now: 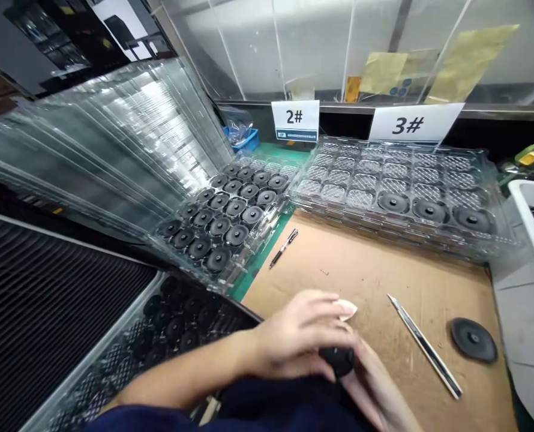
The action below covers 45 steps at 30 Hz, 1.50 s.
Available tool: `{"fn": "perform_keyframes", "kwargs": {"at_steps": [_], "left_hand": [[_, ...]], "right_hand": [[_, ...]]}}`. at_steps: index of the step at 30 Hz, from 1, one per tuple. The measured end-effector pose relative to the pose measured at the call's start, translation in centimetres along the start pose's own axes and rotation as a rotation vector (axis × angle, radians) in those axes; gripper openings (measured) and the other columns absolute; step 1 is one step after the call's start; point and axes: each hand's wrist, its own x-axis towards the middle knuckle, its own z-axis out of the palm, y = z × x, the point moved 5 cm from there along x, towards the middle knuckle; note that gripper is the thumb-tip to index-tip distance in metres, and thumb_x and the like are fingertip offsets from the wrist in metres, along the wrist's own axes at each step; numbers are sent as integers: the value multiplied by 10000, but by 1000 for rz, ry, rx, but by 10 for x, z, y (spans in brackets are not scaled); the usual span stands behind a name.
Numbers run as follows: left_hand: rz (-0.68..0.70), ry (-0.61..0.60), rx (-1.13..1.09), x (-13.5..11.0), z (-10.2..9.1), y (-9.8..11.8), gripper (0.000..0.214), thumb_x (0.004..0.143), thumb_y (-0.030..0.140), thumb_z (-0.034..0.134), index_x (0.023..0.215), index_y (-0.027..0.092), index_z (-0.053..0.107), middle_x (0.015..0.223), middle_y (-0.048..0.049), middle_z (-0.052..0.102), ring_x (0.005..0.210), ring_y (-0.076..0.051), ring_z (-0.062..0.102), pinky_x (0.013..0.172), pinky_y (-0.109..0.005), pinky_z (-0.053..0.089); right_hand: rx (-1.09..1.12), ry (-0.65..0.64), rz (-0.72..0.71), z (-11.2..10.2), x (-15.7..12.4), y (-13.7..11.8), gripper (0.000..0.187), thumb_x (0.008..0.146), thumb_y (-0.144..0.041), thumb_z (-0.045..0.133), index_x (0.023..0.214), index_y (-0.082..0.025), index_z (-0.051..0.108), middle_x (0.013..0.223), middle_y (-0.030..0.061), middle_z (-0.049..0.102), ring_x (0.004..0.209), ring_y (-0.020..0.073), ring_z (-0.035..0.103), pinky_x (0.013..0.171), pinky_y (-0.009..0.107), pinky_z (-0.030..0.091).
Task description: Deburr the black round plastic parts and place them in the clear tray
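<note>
Both my hands are together low in the middle, closed around a small black rounded part [338,361]. My left hand [305,333] reaches over it from the left with its fingers bent. From below, my right hand [370,375] grips the part's other side, its fingers partly hidden. A small white piece [348,309] shows by my left fingertips; whether it is held or lies on the board I cannot tell. A black disc with a raised centre [474,340] lies on the brown board [348,258] at right. Between it and my hands is a utility knife [424,345].
A pen [284,248] lies on the board. Behind stand clear trays [402,207] with several black discs; another filled tray [222,222] is at left under an upright clear lid [114,132]. A white bin [532,240] stands right. Signs read 2# [295,117] and 3# [408,125].
</note>
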Motion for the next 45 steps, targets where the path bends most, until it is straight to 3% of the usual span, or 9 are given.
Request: {"fn": "perform_keyframes", "kwargs": {"at_steps": [4,7,11,15,18,21,27,35,45], "left_hand": [[-88,-204,-269,-2,43,-11,338,919,282,448,1237,230,549,1412,-96,422,1329,-245,343,1074,-380,336],[-325,-167,-423,-10,58,-22,414,903,336,470,1310,261,467,1364,-81,479,1255,-217,447,1029,-358,396],[-320,-98,-592,-12,56,-27,459,838,278,589,1284,284,485,1464,-86,333,1299,-250,384,1051,-373,361],[-593,357,-1123,-20,55,-55,615,708,308,737,1257,300,458,1373,-107,434,1240,-291,455,1024,-393,388],[-811,715,-1601,-34,72,-76,526,810,376,621,1271,296,381,1334,-111,465,1175,-285,523,1022,-428,381],[-881,869,-1816,-42,86,-89,494,832,313,610,1255,283,357,1344,-125,460,1192,-280,511,1051,-439,339],[-867,965,-1899,-49,99,-99,494,819,251,633,1239,251,371,1346,-148,465,1202,-266,505,1064,-424,327],[-854,1030,-1800,-48,113,-109,452,774,215,683,1165,240,458,1295,-114,522,1191,-224,512,1022,-374,392],[-883,1039,-1798,-53,118,-109,413,787,177,662,1146,275,483,1276,-85,541,1194,-224,510,1009,-375,409]], "right_hand": [[96,89,190,-18,-2,26,495,728,-636,586,1043,-264,671,1022,78,675,976,250,621,832,370,498],[38,77,241,-13,4,26,545,757,-658,529,1095,-247,647,1021,86,671,937,244,629,829,374,491],[-386,39,135,-9,12,-1,642,811,-697,376,1092,-180,636,916,98,673,728,189,631,735,319,507],[-922,187,-85,-30,16,-39,581,880,-616,304,1155,-180,573,766,48,617,433,113,507,504,266,467],[-1336,447,-275,-47,20,-51,418,862,-504,466,1143,-217,580,972,92,573,600,155,588,620,321,510],[-1508,414,-443,-41,29,-34,295,863,-360,519,1108,-213,593,1175,140,495,834,217,602,769,382,512],[-1403,83,-482,-13,36,-10,247,901,-146,427,1084,-211,579,942,62,631,905,189,586,819,331,483],[-1198,197,-512,20,75,-55,191,896,-231,489,1014,-216,639,936,31,674,807,143,621,719,248,491],[-1212,225,-474,27,80,-41,198,878,-197,511,998,-194,668,899,43,688,792,149,639,743,250,492]]}}
